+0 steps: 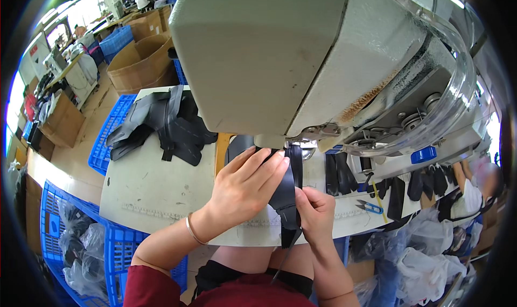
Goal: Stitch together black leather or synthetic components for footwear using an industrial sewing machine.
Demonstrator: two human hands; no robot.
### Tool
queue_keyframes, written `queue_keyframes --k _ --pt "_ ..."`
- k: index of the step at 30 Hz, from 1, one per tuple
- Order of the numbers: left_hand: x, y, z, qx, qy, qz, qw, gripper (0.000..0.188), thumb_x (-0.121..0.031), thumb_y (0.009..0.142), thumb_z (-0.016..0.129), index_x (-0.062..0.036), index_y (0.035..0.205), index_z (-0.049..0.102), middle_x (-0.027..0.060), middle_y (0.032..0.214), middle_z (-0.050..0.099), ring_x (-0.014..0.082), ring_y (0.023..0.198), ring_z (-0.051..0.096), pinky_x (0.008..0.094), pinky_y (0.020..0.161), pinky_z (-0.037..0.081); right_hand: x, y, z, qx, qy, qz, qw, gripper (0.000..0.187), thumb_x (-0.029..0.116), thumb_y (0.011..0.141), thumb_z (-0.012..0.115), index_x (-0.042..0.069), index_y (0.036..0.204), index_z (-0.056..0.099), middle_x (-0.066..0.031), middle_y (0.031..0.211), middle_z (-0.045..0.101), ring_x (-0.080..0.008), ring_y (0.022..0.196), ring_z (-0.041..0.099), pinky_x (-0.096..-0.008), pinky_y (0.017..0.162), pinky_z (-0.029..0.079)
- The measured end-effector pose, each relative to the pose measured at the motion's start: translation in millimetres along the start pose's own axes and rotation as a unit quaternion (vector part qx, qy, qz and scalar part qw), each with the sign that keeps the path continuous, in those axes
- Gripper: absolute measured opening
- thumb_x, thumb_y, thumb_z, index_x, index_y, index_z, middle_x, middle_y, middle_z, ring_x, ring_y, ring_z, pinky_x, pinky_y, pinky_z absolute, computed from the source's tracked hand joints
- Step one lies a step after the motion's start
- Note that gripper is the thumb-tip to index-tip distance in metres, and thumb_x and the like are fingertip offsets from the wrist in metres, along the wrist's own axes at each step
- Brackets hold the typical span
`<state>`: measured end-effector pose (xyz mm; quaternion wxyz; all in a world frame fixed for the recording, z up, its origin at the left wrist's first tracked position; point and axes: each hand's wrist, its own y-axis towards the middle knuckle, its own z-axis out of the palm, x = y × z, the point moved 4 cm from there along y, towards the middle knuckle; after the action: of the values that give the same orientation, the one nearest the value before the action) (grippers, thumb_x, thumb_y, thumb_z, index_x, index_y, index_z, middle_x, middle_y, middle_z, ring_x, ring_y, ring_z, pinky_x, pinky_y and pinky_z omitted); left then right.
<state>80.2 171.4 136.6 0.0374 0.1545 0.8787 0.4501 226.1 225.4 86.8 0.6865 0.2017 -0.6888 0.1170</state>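
Note:
A black leather-like piece (284, 195) lies under the head of a large pale sewing machine (258, 59), its near end hanging past the table's front edge. My left hand (242, 186) rests flat on it, fingers stretched toward the needle area, which the machine head and my fingertips hide. Along the right side of the piece runs a narrow black strip (295, 164), possibly zipper tape. With thumb and fingers closed, my right hand (318, 215) grips the piece's right edge nearer to me.
Black pieces (167, 121) are heaped on the left of the white table (145, 191). Blue-handled thread snips (369, 206) and more dark pieces (339, 173) lie right. Blue crates (116, 256) stand left, plastic bags (425, 274) right. Another person (471, 202) sits at far right.

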Motion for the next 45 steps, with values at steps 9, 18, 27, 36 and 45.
queue_keyframes --k 9,18,27,36,45 --pt "-1.8 11.4 2.4 -0.012 0.029 0.012 0.999 0.034 -0.009 0.064 0.066 -0.0031 0.098 0.067 0.0062 0.096 0.065 0.0224 0.093 0.063 0.0331 0.075 0.054 7.5 8.5 -5.1 0.025 0.031 0.047 0.998 0.034 0.017 0.096 0.060 0.001 0.066 0.056 0.0079 0.056 0.045 -0.0006 0.052 0.035 -0.0229 0.045 0.024" --pt "0.3 10.3 3.8 0.048 0.031 -0.005 0.998 0.029 -0.008 0.073 0.063 0.0005 0.101 0.066 0.0062 0.098 0.063 0.0190 0.092 0.061 0.0305 0.079 0.052 3.7 13.6 -5.4 0.049 0.049 0.051 0.996 0.027 0.017 0.096 0.059 0.001 0.074 0.061 0.0073 0.061 0.050 -0.0001 0.056 0.040 -0.0205 0.048 0.028" --pt "-0.5 -10.0 8.2 -0.090 -0.034 0.115 0.989 0.023 -0.005 0.070 0.068 -0.0003 0.092 0.071 0.0100 0.094 0.068 0.0252 0.087 0.067 0.0364 0.079 0.059 -9.6 -3.0 -8.6 0.104 0.080 0.052 0.990 0.025 0.018 0.097 0.058 0.001 0.080 0.063 0.0056 0.068 0.055 -0.0013 0.062 0.044 -0.0202 0.053 0.033" --pt "-0.4 -16.8 7.6 -0.108 -0.056 0.130 0.984 0.019 -0.006 0.070 0.071 0.0002 0.089 0.073 0.0113 0.090 0.069 0.0280 0.087 0.068 0.0398 0.079 0.061 -9.9 -5.4 -10.6 0.077 0.067 0.045 0.994 0.022 0.016 0.094 0.063 0.000 0.079 0.063 0.0082 0.068 0.052 -0.0009 0.063 0.042 -0.0201 0.053 0.032" --pt "-3.8 -11.8 7.1 -0.107 -0.052 0.138 0.983 0.016 -0.004 0.070 0.070 0.0019 0.085 0.070 0.0098 0.087 0.068 0.0252 0.086 0.069 0.0353 0.078 0.060 -8.1 -4.5 -11.6 0.067 0.036 0.028 0.997 0.026 0.015 0.093 0.064 0.001 0.071 0.060 0.0066 0.062 0.048 -0.0018 0.059 0.039 -0.0212 0.052 0.030"
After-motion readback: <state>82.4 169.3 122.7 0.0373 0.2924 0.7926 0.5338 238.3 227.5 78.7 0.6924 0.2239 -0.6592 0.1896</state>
